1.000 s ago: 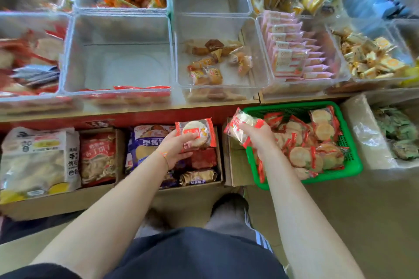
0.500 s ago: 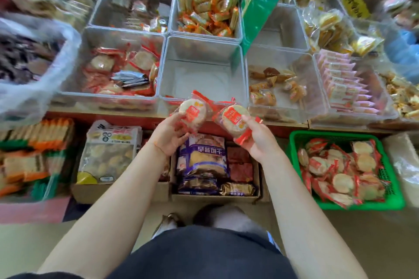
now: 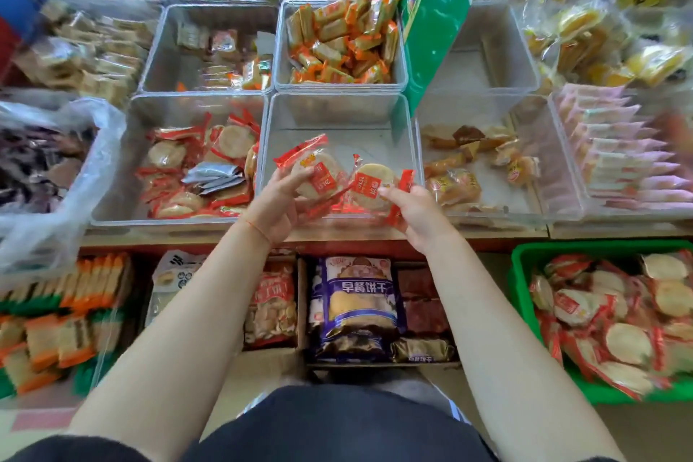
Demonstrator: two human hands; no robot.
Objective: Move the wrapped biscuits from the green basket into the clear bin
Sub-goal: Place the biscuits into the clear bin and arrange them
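Now two hands (image 3: 279, 199) (image 3: 416, 212) hold two wrapped biscuits (image 3: 318, 176) (image 3: 373, 184) over one clear bin (image 3: 339, 112).

Two hands, left hand (image 3: 279, 199) and right hand (image 3: 416, 214), hold two wrapped biscuits (image 3: 318, 172) (one each). One green basket (image 3: 525, 274) holds roughly a dozen more.

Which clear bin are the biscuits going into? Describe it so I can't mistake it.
Find the green basket at lower right, then look up to the front row of clear bins on the shelf. The bin sits mid-row, where the left hand and right hand hold biscuits at its front. Unlike its filled neighbours, its floor looks bare.
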